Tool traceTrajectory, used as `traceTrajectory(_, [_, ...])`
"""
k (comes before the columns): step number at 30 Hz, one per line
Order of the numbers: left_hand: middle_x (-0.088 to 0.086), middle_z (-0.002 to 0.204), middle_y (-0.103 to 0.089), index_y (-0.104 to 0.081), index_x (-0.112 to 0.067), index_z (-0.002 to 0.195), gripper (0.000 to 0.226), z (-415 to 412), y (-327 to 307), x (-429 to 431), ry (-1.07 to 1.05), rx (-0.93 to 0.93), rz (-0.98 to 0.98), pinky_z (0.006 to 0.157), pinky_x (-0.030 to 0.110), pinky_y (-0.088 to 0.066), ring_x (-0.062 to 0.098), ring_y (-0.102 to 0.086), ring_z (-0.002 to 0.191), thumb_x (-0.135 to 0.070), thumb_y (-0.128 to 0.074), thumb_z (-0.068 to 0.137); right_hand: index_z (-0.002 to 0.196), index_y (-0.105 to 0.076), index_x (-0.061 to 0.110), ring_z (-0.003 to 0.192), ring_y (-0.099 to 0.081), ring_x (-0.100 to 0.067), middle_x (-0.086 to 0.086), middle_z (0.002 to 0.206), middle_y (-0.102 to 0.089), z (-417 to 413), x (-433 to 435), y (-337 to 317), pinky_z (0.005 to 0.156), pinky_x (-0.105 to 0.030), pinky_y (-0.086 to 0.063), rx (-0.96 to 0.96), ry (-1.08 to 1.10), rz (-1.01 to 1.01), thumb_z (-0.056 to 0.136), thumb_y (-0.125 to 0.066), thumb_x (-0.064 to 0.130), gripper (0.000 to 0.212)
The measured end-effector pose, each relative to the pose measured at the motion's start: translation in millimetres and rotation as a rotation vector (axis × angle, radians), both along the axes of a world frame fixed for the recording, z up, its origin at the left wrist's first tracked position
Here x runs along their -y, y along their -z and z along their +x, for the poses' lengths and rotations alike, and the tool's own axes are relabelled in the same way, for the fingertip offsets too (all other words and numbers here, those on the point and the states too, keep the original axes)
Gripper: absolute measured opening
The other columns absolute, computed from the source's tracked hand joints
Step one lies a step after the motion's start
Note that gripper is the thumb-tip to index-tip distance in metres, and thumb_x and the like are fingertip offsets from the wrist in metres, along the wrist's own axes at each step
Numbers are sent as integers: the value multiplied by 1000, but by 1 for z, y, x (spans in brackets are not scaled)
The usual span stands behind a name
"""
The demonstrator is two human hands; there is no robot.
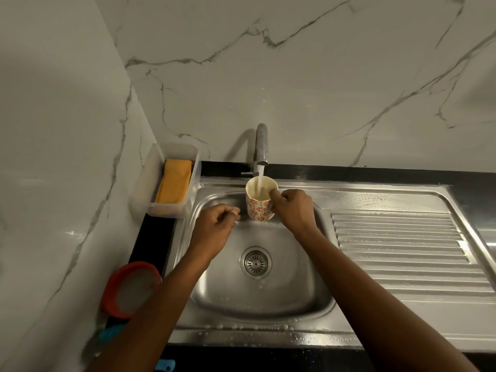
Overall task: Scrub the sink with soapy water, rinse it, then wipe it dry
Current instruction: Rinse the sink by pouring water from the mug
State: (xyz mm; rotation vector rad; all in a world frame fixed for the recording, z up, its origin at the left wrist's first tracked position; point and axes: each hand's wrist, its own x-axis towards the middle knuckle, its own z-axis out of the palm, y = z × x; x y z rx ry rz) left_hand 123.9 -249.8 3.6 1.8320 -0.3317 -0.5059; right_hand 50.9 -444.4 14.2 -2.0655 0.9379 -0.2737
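A steel sink with a round drain fills the middle of the view, with soap bubbles along its front rim. Water runs from the steel tap into a white mug with red flowers. My right hand grips the mug by its right side and holds it under the stream, thumb over the rim. My left hand hovers over the basin left of the mug, fingers loosely curled and holding nothing.
A clear plastic tray holding a folded yellow cloth stands at the sink's back left. A red-rimmed bowl sits on the dark counter at the left. The ribbed drainboard extends to the right. Marble walls rise behind and left.
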Motion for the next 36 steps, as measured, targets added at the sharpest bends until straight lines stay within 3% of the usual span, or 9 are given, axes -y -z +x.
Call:
traceTrajectory(9, [-7, 96, -80, -78, -29, 98, 13, -11, -19, -11, -8, 51, -54, 91, 44, -61, 12, -75, 95, -24, -66, 101, 72, -72, 10, 56, -60, -9, -2, 70, -72, 3, -1, -11, 52, -19, -39, 13, 10, 6, 103, -56, 46, 50])
traceTrajectory(17, [-8, 95, -80, -78, -30, 97, 13, -20, -31, -16, -13, 59, -61, 91, 44, -62, 10, -75, 94, -25, -66, 101, 77, -75, 7, 68, -70, -20, -6, 75, -74, 2, 2, -15, 57, -26, -50, 26, -8, -7, 103, -55, 46, 51])
traceTrajectory(21, [-10, 95, -79, -77, -30, 97, 13, -25, -34, -17, -5, 56, -60, 92, 43, -62, 8, -74, 92, -25, -66, 101, 78, -75, 8, 73, -73, -24, -6, 78, -76, 4, 6, -14, 71, -38, -62, 32, -11, 1, 102, -55, 47, 50])
traceTrajectory(28, [-13, 96, -79, -78, -30, 99, 14, -28, -36, -17, 0, 52, -42, 94, 46, -61, 7, -74, 94, -25, -65, 101, 74, -75, 9, 72, -73, -26, -6, 75, -75, 5, 8, -16, 63, -32, -57, 32, -15, -11, 101, -56, 46, 49])
traceTrajectory(36, [-10, 99, -80, -78, -33, 97, 15, -27, -42, -21, 2, 68, -50, 96, 48, -60, 9, -74, 97, -25, -66, 101, 83, -77, 10, 76, -74, -21, -5, 83, -77, 7, 6, -15, 70, -34, -60, 29, -20, 19, 103, -56, 46, 46])
